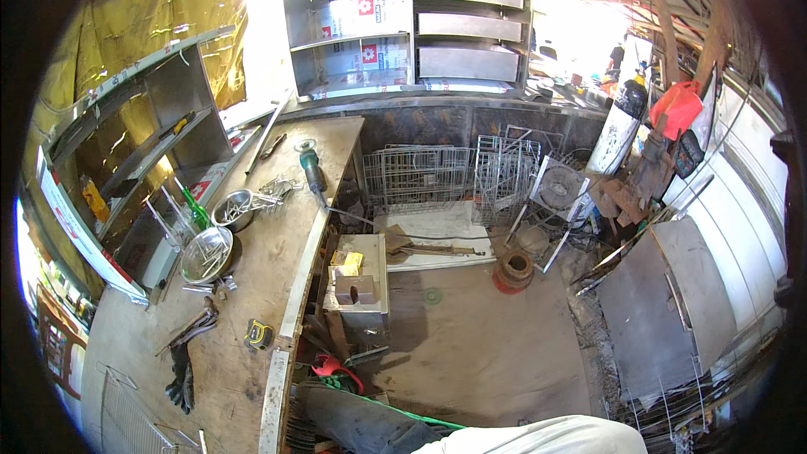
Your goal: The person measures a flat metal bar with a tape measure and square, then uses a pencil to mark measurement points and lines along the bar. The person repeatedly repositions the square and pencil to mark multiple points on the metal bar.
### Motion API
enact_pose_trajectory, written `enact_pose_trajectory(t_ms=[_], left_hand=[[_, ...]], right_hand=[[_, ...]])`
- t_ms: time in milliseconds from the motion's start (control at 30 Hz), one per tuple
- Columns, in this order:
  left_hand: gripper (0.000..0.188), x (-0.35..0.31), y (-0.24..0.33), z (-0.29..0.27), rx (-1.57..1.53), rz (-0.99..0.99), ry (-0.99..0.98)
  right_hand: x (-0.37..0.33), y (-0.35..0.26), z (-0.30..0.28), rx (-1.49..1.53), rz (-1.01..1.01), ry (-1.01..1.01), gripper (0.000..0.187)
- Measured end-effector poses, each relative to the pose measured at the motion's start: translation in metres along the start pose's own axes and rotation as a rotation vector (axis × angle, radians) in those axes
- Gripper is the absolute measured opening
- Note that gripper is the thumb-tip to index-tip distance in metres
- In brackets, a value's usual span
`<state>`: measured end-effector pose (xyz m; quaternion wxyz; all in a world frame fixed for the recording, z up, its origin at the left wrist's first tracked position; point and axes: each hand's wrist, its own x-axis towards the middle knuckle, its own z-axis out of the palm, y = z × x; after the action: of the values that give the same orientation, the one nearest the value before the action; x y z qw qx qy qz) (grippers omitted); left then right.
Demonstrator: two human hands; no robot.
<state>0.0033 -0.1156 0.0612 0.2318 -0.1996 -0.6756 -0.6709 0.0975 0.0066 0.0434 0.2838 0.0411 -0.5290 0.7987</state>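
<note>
Neither of my hands shows in the head view. A white cloth (546,437) fills the lower edge. To the left, a long workbench (277,286) carries a yellow-and-black tape measure (259,335) and a dark glove (180,382) beside a worn pair of pliers or clamp (202,319). Farther along it lies a green angle grinder (313,175), its cord trailing off the bench edge. A metal bowl (208,259) of thin metal pieces sits near a second bowl (233,208), with a heap of small metal parts (273,193) alongside. A green bottle (196,212) is next to them.
A metal cabinet (412,38) with shelves and drawers stands at the back; an open shelf unit (151,160) leans left. Wire racks (418,175), a rusty round pot (513,273) and a box-shaped metal piece (357,290) are near the floor. Sheet metal (643,311) and a gas cylinder (618,130) stand right.
</note>
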Motion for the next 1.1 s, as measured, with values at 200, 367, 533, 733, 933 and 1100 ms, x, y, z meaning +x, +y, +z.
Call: enact_pose_trajectory(t_ms=[200, 367, 533, 733, 933, 1100], left_hand=[[0.045, -0.003, -0.013, -0.01, 0.086, 0.176, 0.027], [0.036, -0.01, 0.006, 0.015, 0.011, -0.218, 0.011], [0.034, -0.011, 0.032, 0.063, -0.006, -0.301, 0.081], [0.019, -0.009, -0.007, 0.036, 0.119, -0.23, -0.092], [0.024, 0.007, 0.041, 0.052, -0.434, -0.495, -0.079], [0.017, -0.006, 0.051, 0.035, -0.55, -0.46, -0.077]], right_hand=[[0.007, -0.035, -0.008, 0.119, 0.027, 0.038, 0.038], [0.006, -0.001, -0.033, -0.021, 0.135, -0.004, 0.042], [0.017, 0.011, -0.048, -0.103, 0.264, -0.064, 0.043], [0.034, 0.009, -0.055, -0.011, 0.296, -0.033, 0.027], [0.028, 0.005, -0.03, 0.218, 0.295, 0.061, 0.034], [0.012, -0.001, -0.022, 0.227, 0.308, 0.026, 0.034]])
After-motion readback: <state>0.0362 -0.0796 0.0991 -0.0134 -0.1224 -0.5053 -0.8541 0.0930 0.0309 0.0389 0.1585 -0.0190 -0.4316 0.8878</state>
